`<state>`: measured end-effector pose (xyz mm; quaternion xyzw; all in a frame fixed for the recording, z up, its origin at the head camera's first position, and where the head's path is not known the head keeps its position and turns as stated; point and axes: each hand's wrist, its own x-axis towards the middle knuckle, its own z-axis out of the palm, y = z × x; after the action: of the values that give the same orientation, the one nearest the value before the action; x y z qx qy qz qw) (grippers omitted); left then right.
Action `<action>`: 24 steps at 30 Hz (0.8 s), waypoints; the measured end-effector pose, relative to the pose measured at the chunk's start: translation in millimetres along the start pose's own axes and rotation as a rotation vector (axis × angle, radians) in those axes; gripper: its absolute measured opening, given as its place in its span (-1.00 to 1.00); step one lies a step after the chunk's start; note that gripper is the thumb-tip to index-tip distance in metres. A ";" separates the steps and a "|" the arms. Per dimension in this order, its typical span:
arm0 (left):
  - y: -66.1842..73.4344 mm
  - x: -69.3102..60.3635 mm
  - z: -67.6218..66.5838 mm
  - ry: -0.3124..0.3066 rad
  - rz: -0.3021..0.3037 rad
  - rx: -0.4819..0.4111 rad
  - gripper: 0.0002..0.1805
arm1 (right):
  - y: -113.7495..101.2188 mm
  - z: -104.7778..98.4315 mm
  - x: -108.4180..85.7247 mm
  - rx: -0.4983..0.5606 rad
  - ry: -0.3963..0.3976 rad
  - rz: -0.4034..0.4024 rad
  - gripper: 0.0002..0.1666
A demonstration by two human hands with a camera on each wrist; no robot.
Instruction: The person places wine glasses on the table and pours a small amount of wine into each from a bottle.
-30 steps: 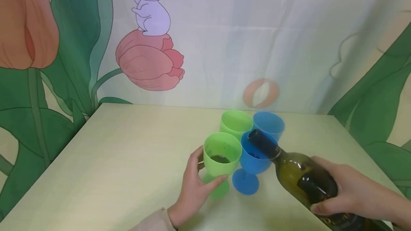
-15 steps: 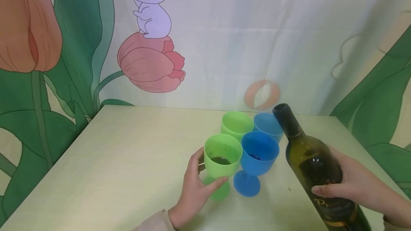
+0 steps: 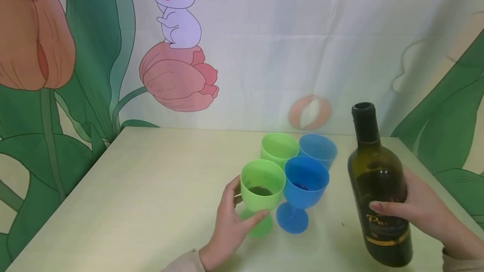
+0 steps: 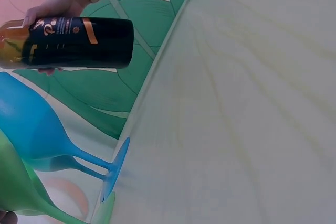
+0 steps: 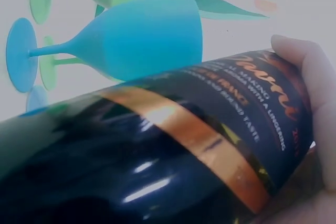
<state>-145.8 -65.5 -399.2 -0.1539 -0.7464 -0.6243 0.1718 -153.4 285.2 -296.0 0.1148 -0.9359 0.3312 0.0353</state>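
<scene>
My left hand (image 3: 228, 226) holds the near green goblet (image 3: 262, 201) by its bowl, thumb at the front and fingers curled behind. Some dark liquid lies inside that goblet. Touching or almost touching it on the right, a blue goblet (image 3: 307, 197) stands upright with a little dark liquid at the bottom. Farther right, my right hand (image 3: 425, 209) grips a dark green wine bottle (image 3: 383, 188) round its labelled body. The bottle is nearly upright with its mouth uncovered. In the left wrist view the bottle's base (image 4: 128, 43) is off the table.
Behind the front pair stand another green goblet (image 3: 279, 148) and a lighter blue goblet (image 3: 318, 148), partly hidden. All are on a pale table (image 3: 151, 188). A printed curtain (image 3: 245, 53) with flowers and a rabbit hangs behind the table's back edge.
From tilted with its mouth over the front blue goblet, the bottle has swung right and turned nearly upright in my right hand. My left hand keeps holding the green goblet in place.
</scene>
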 end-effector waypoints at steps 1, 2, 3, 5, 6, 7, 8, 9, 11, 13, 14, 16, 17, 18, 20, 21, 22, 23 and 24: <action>0.0 -0.1 0.0 0.000 0.001 0.000 -0.08 | 1.6 0.1 0.7 0.010 0.022 -0.012 -0.26; 0.0 -0.1 0.1 -0.001 0.001 0.000 -0.09 | 3.2 0.1 1.3 0.020 0.046 -0.021 -0.28; 0.1 -0.1 0.1 0.000 0.002 0.001 -0.09 | 4.7 0.0 2.1 0.029 0.070 -0.031 -0.30; 0.2 -0.2 0.1 -0.003 0.002 0.000 -0.09 | 6.9 -0.2 3.7 0.041 0.113 -0.042 -0.30; 0.4 -0.1 0.0 -0.005 0.001 0.000 -0.09 | 8.2 -0.4 4.3 0.054 0.133 -0.054 -0.30; 0.4 -0.1 0.0 -0.006 0.001 -0.001 -0.09 | 8.8 -0.5 5.2 0.060 0.150 -0.057 -0.30; 0.4 -0.1 0.0 -0.007 0.001 -0.002 -0.09 | 9.2 -0.7 6.1 0.064 0.162 -0.057 -0.29; 0.4 -0.2 0.0 -0.007 -0.001 -0.003 -0.09 | 9.4 -1.2 7.0 0.064 0.169 -0.056 -0.29; 0.3 -0.2 -0.1 -0.007 -0.003 -0.007 -0.09 | 9.6 -1.5 8.4 0.072 0.181 -0.058 -0.28; 0.1 -0.3 -0.2 -0.005 -0.004 -0.008 -0.09 | 9.6 -1.6 10.0 0.076 0.191 -0.060 -0.28; 0.0 -0.2 -0.2 -0.004 -0.003 -0.008 -0.09 | 9.8 -1.4 10.9 0.082 0.193 -0.062 -0.28; -0.2 -0.3 -0.3 -0.003 -0.001 -0.007 -0.10 | 10.4 -0.9 12.8 0.093 0.202 -0.064 -0.30; -0.3 -0.3 -0.3 -0.002 0.001 -0.005 -0.10 | 10.8 -0.7 13.9 0.100 0.206 -0.066 -0.32; -0.3 -0.3 -0.3 0.000 0.002 -0.003 -0.10 | 11.5 -0.4 15.1 0.107 0.212 -0.066 -0.34; -0.6 -0.3 -0.2 0.003 0.005 0.002 -0.10 | 12.9 0.1 17.3 0.119 0.222 -0.063 -0.38; -0.7 -0.2 -0.1 0.004 0.005 0.004 -0.10 | 13.8 -0.1 18.5 0.124 0.226 -0.060 -0.40; -0.7 -0.2 -0.1 0.005 0.006 0.006 -0.10 | 14.7 -0.1 19.5 0.129 0.227 -0.052 -0.40; -0.8 -0.2 -0.1 0.006 0.005 0.006 -0.10 | 15.6 0.0 20.7 0.131 0.234 -0.049 -0.41; -0.8 -0.2 0.0 0.005 0.004 0.006 -0.10 | 16.4 0.3 21.9 0.133 0.240 -0.046 -0.41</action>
<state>-146.0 -65.7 -400.0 -0.1533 -0.7475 -0.6222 0.1752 -178.6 293.2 -303.2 0.0977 -0.8980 0.4030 0.1469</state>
